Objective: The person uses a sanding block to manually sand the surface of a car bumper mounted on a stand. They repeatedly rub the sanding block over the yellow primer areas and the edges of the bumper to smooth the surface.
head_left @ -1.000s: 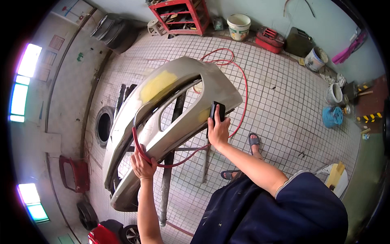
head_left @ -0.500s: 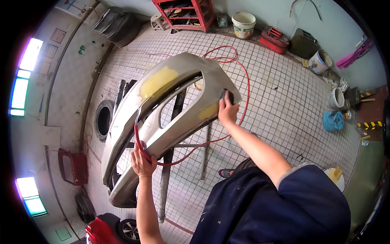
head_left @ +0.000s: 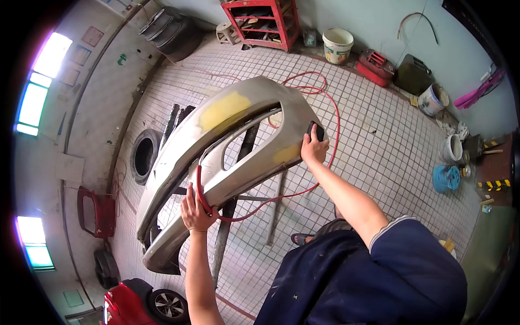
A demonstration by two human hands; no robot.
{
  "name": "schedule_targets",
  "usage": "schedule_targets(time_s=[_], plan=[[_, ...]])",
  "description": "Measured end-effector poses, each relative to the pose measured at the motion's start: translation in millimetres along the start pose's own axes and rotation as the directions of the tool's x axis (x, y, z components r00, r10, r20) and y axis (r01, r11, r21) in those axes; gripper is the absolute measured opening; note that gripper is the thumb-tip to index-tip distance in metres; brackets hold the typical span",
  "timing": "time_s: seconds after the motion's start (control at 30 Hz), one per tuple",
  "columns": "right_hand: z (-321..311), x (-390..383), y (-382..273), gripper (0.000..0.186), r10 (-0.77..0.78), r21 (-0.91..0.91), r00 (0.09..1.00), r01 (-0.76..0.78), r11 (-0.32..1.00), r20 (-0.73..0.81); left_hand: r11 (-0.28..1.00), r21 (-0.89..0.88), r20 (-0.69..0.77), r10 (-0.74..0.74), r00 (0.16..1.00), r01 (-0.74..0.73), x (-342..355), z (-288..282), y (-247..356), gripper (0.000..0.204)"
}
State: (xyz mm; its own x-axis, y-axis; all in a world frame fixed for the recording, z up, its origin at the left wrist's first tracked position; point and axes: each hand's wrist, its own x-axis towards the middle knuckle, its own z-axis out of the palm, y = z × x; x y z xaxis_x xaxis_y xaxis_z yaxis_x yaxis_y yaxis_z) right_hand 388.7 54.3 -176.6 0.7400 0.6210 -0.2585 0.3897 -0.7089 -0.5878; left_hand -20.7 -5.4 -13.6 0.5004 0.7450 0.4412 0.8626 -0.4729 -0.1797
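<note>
My left grip (head_left: 198, 212) rests on the bumper (head_left: 249, 168), fingers extended beside the hose (head_left: 200, 189); whether it pinches that, I cannot tell. Farther right, my right grip (head_left: 314, 149) clasps the block (head_left: 319, 132) at the bumper's end, a yellow patch (head_left: 286, 155) just left. I judge this rubbing; the next stroke calls for even pressure.

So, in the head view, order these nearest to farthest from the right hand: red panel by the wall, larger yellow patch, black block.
1. Black block: in the right hand.
2. Larger yellow patch: left, on the bumper.
3. Red panel: far left.
</note>
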Motion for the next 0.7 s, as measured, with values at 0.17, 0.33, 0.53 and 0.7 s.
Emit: schedule_targets(time_s=[0.17, 0.33, 0.53, 0.7], plan=[[-4.3, -95.6, 9.5, 0.071, -0.333, 0.146, 0.938, 0.345, 0.927, -0.100, 0.999, 0.013, 0.026, -0.033, 0.999, 0.033, -6.7, -5.2, 1.4, 0.086], [-52.0, -111.6, 40.0, 0.074, -0.485, 0.481, 0.865, 0.373, 0.793, 0.130, 0.998, -0.051, 0.031, -0.043, 0.999, 0.045, -6.5, -7.2, 1.0, 0.082], [-101.0, -102.3, 67.9, 0.062, -0.434, 0.742, 0.602, -0.551, 0.382, 0.671, 0.862, -0.467, -0.050, -0.247, 0.968, 0.196, -15.5, -18.8, 30.5, 0.072], [-122.6, -127.8, 61.3, 0.062, -0.614, 0.462, 0.213, -0.842, 0.280, 0.760, 0.612, -0.731, -0.132, -0.561, 0.817, 0.302, -1.8, -27.1, 110.0, 0.069]])
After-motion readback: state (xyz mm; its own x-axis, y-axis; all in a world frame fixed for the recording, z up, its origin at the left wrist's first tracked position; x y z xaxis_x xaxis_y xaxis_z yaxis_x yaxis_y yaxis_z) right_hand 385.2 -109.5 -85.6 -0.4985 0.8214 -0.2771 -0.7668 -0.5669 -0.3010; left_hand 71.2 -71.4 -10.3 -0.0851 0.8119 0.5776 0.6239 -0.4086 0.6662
